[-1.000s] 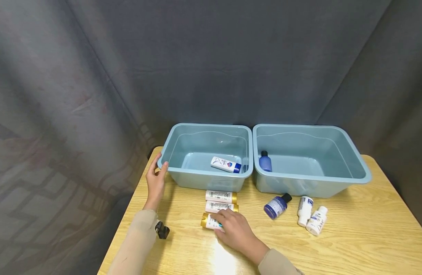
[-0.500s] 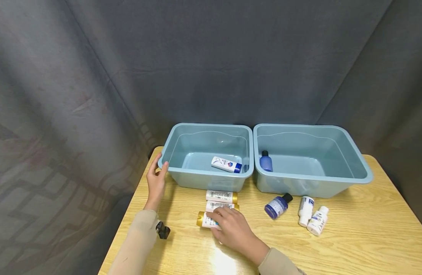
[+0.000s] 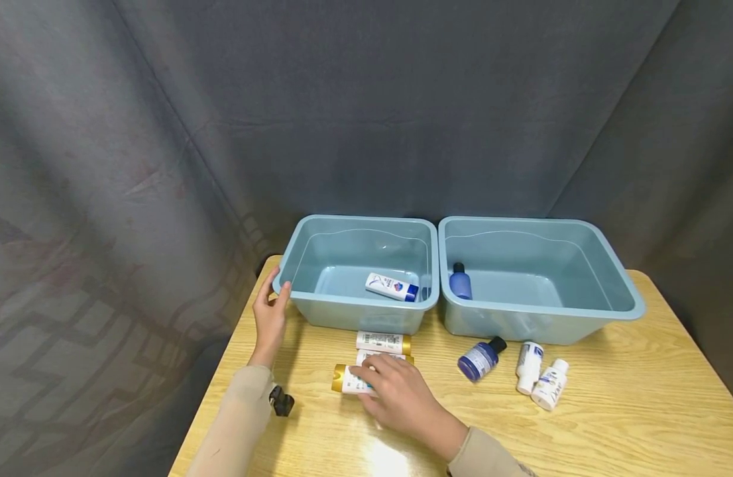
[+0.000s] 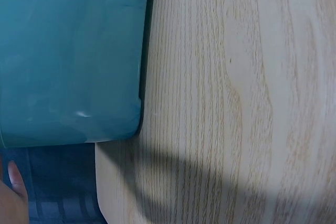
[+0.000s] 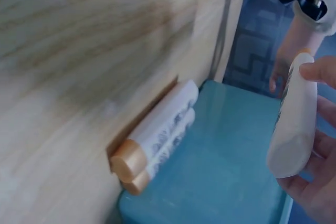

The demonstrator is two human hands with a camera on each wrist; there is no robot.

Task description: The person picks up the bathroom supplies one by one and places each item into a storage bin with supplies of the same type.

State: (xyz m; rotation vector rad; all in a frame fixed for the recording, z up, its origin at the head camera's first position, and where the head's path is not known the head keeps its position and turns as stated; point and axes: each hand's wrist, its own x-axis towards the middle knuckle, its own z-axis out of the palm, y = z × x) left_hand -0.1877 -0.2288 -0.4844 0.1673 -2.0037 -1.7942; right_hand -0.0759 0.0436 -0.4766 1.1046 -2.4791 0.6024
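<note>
My right hand [image 3: 402, 401] [image 5: 315, 166] grips a white bottle with a gold cap [image 3: 357, 381] [image 5: 295, 124], the cap pointing left in the head view. In the right wrist view this bottle is apart from two similar bottles [image 5: 163, 124], which lie side by side against the front of the left blue bin [image 3: 360, 315]. At that bin's front left corner my left hand [image 3: 270, 324] [image 4: 13, 198] rests with thumb and fingers spread and fairly straight. Inside the left bin lies a white bottle with a blue cap [image 3: 392, 287].
A second blue bin [image 3: 509, 324] stands on the right, a blue bottle with a black cap [image 3: 460, 281] inside. Before it on the wooden table [image 3: 617, 424] lie another dark blue bottle [image 3: 481, 359] and two white bottles [image 3: 530, 368] [image 3: 550, 385]. Dark curtain [image 3: 366, 119] hangs behind.
The gripped bottle has shifted left in my right hand's grasp, the hand moving slightly left with it. My left hand stays at the bin's corner.
</note>
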